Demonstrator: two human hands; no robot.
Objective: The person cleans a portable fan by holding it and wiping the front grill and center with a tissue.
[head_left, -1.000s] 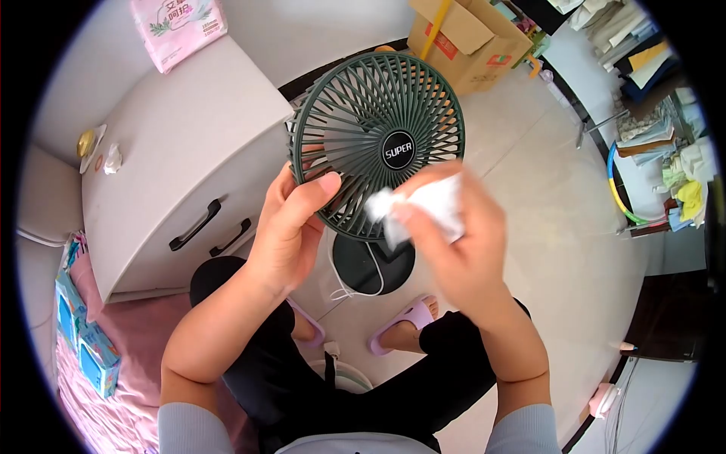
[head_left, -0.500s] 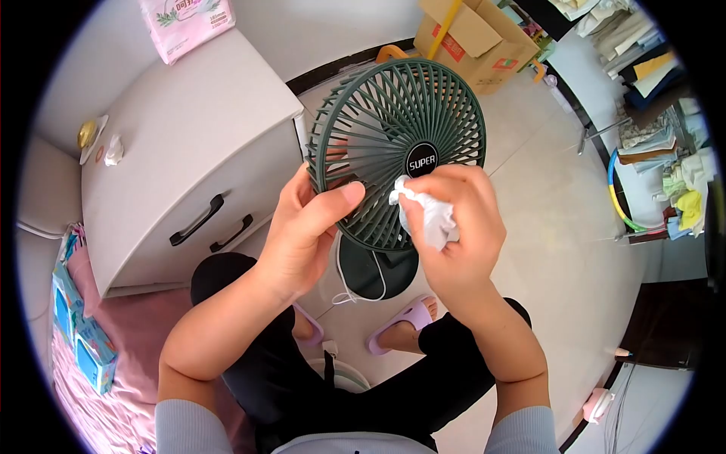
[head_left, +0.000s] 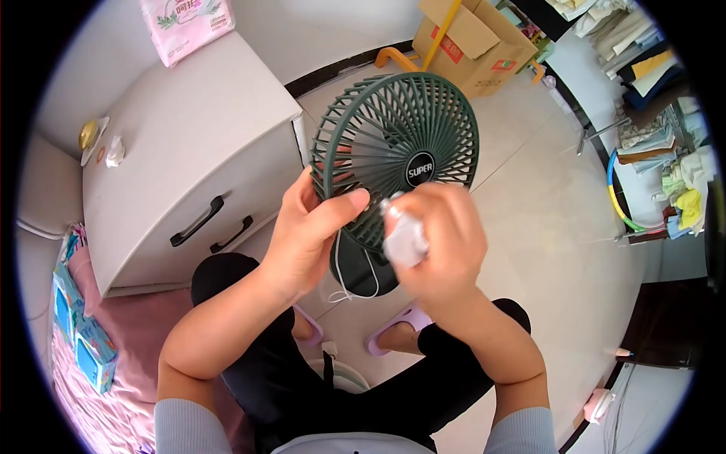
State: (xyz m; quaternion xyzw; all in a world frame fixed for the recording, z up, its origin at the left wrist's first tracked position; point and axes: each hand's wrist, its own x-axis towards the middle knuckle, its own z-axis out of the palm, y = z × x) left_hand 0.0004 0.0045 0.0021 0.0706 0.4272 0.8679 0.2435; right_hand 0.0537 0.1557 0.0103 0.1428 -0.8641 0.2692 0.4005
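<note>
A dark green fan [head_left: 446, 136] with a round "SUPER" badge is held up in front of me, its grille tilted. My left hand [head_left: 310, 227] grips the left edge of the grille, thumb on the front and fingers behind. A white crumpled tissue [head_left: 405, 240] is pinched in my right hand [head_left: 446, 242], which is somewhat blurred, at the lower front of the grille just below the badge. Under the grille hangs the fan's dark round base [head_left: 363, 266], with a white cable [head_left: 340, 276] looped beside it.
At the left stands a white cabinet [head_left: 189, 113] with black handles, bearing a pink package [head_left: 187, 26] and a small crumpled tissue [head_left: 115, 151]. A cardboard box [head_left: 476, 49] is on the floor at the back. Folded clothes [head_left: 650, 136] lie at the right.
The fan has shifted right since the first frame and then lower, its grille turning slightly. My right hand and the tissue have moved left and down from the badge since half a second ago.
</note>
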